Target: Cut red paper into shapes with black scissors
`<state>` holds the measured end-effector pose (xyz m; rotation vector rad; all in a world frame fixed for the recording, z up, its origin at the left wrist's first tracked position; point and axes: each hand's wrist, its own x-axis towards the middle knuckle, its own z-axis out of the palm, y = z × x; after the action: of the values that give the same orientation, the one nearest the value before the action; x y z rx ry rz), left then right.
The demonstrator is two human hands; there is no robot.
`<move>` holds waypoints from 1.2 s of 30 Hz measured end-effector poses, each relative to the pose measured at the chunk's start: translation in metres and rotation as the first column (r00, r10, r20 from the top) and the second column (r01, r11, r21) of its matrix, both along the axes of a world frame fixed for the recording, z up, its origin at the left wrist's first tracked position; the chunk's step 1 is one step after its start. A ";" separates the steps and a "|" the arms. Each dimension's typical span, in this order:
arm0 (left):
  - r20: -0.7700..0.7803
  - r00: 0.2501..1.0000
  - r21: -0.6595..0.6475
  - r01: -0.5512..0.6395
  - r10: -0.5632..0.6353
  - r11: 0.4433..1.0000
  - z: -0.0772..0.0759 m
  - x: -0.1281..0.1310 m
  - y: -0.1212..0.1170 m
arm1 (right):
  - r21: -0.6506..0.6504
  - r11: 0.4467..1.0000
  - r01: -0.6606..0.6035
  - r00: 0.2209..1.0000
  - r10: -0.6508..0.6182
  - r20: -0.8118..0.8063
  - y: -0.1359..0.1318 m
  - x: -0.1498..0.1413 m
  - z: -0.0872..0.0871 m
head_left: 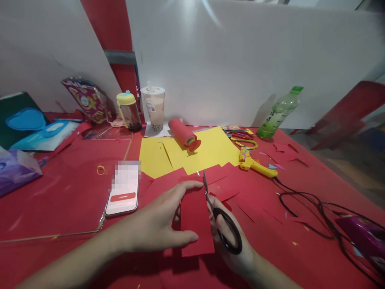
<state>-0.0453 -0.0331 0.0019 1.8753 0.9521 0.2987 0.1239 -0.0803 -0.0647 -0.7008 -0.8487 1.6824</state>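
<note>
A strip of red paper (196,218) is held up over the table by my left hand (159,220), its thumb on the front face and a finger near the top edge. My right hand (237,245) grips black-handled scissors (236,241), thumb and fingers through the loops. The blades point up along the paper's right edge, near its upper right corner. Whether they are biting into the paper I cannot tell. Beneath lie overlapping sheets of red paper (234,196), and behind them yellow sheets (207,148).
A phone (122,196) lies left of my hands. Behind stand a lidded bottle (129,112), a bubble tea cup (155,110) and a red roll (182,132). To the right are a yellow glue gun (255,164), its looping cord (303,196) and a tilted green bottle (278,116).
</note>
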 end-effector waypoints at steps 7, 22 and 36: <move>0.010 1.000 0.006 -0.014 0.014 1.000 -0.003 -0.001 0.000 | 0.013 1.000 -0.028 0.996 0.027 0.086 0.001 0.000 0.001; 0.039 0.999 0.002 0.011 -0.011 1.000 -0.002 -0.002 0.004 | 0.040 0.999 0.005 0.995 -0.008 0.099 0.003 -0.001 0.000; 0.056 0.998 0.007 0.022 -0.022 1.000 -0.003 -0.005 0.005 | -0.006 1.000 0.020 0.992 -0.019 0.125 0.001 -0.001 0.003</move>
<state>-0.0501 -0.0279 -0.0014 1.8724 0.8933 0.3397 0.1225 -0.0797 -0.0619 -0.8238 -0.9208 1.6383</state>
